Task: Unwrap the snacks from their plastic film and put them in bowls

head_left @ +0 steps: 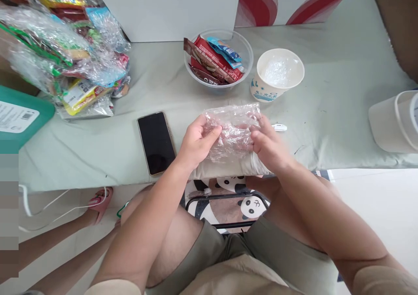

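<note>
"What are the hands doing?"

"The left hand (197, 142) is closing on the left side of some crinkled clear plastic (232, 133), its thumb pressing on top. The right hand (271, 147) is curling its fingers in and gripping the right edge."

"And where is that plastic sitting?"

"It's stretching between the two hands, just above the near edge of the cloth-covered counter (333, 112)."

"What's lying around it?"

"A phone (156, 142) is lying just beside the left forearm, dark screen up. Beyond the plastic, a clear bowl (247, 62) is holding wrapped snacks (217, 62), and to its right a paper cup (265, 92) is standing upright with some clear film (278, 72) inside."

"Anything by the right hand?"

"A small white object (280, 127) is lying just past it; I'm not making out what it is."
</note>
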The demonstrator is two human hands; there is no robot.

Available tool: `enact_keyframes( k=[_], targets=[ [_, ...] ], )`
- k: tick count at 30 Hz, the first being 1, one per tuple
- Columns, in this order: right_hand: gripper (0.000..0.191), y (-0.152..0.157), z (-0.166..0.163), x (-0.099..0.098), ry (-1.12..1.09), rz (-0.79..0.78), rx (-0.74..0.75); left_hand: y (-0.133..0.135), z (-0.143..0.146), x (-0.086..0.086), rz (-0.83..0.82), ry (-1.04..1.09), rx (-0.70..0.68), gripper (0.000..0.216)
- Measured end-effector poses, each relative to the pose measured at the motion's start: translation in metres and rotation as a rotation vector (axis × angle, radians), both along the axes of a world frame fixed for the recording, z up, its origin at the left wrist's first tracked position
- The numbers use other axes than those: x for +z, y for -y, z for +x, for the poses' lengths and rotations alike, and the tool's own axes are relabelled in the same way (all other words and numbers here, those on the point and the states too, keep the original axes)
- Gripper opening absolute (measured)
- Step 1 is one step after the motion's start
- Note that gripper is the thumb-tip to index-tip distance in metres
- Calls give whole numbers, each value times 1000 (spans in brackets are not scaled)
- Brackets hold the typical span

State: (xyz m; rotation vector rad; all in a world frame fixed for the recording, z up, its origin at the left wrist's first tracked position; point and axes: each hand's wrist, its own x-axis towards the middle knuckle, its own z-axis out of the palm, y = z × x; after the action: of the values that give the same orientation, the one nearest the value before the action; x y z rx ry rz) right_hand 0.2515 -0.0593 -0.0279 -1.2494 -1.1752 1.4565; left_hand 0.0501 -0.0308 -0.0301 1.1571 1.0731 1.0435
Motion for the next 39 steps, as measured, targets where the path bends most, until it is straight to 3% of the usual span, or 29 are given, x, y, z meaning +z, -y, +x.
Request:
enact_keyframes(
  k=[2,4,6,10,13,20,23,25,28,32,34,36,37,39],
  targets=[
    [49,-1,-1,4,45,-69,54,0,-2,-3,142,-137,19,9],
    [29,-3,-1,8,111,-104,54,0,-6,-5,264,-284,46,10],
    [21,-4,1,9,120,-106,7,-2,-10,-5,299,-341,67,16],
    [19,-4,2,7,17,-150,-26,-5,-14,-4,46,-77,-82,35],
    [32,-3,0,5,-96,-153,-6,-5,-13,0,-113,70,-193,43],
    [29,-5,1,3,-358,-127,43,-8,-9,8,-124,283,-154,28],
    [40,-6,4,2,-312,-73,-8,-11,-13,6,-207,249,-212,33],
    [46,-7,6,0,-174,-14,-60,-11,-16,4,-192,144,-207,22],
    [33,-6,6,0,-13,-7,-110,-11,-19,1,-120,40,-167,22],
    [62,-6,2,0,-183,-172,-32,-12,-16,-8,12,20,-148,38],
    [54,-5,0,-1,-198,-209,-27,-12,-12,-13,218,-128,21,43],
    [43,-5,-2,-2,-138,-204,-73,-10,-7,-15,480,-347,215,30],
    [40,-4,-2,-3,-102,-192,-97,-8,-5,-15,585,-426,252,22],
    [38,-3,-4,-4,-61,-161,-119,-3,-1,-12,668,-462,151,17]
  ],
)
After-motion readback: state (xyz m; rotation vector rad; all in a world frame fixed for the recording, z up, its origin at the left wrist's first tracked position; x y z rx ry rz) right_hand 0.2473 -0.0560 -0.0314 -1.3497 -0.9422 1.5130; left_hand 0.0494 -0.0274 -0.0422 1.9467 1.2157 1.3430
